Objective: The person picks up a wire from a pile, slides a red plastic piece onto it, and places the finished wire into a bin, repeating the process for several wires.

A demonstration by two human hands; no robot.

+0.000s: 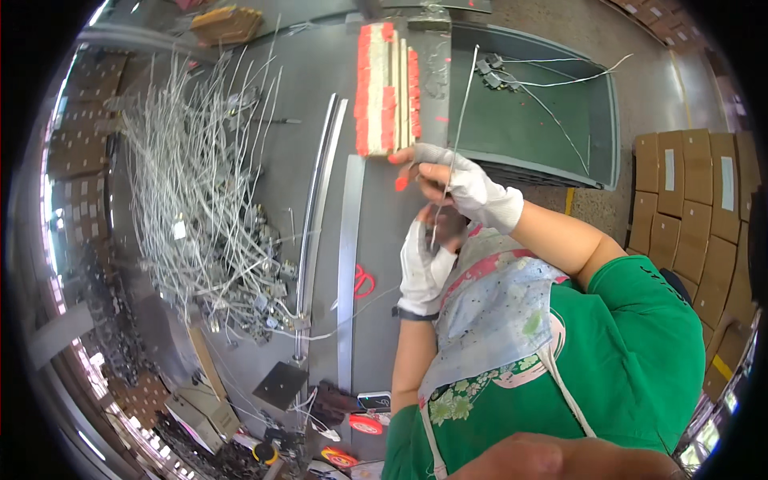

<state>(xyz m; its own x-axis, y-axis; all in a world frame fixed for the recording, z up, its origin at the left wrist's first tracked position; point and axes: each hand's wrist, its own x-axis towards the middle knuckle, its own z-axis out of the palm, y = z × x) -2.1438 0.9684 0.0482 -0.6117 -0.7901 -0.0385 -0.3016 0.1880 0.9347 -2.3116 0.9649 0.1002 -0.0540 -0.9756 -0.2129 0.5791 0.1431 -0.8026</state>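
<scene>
My left hand [426, 268], in a white fingerless glove, is closed around the lower end of a white cable [466, 96]. Something dark and blurred lies at its fingers. The cable rises past my right hand [470, 188], which is gloved the same way and has its fingers bent together. A small red piece of tape [402, 183] hangs at the right fingertips; the exact pinch is partly hidden. Just beyond those fingers stands a pale block [376, 92] with rows of red tape pieces along its edges.
Many white cables with grey connectors [216, 216] lie heaped at the left. A green-grey bin [604, 120] at the upper right holds a few cables. Metal strips [350, 264], red-handled scissors [364, 280] and tape rolls [366, 424] lie on the table. Cartons [680, 208] are stacked at right.
</scene>
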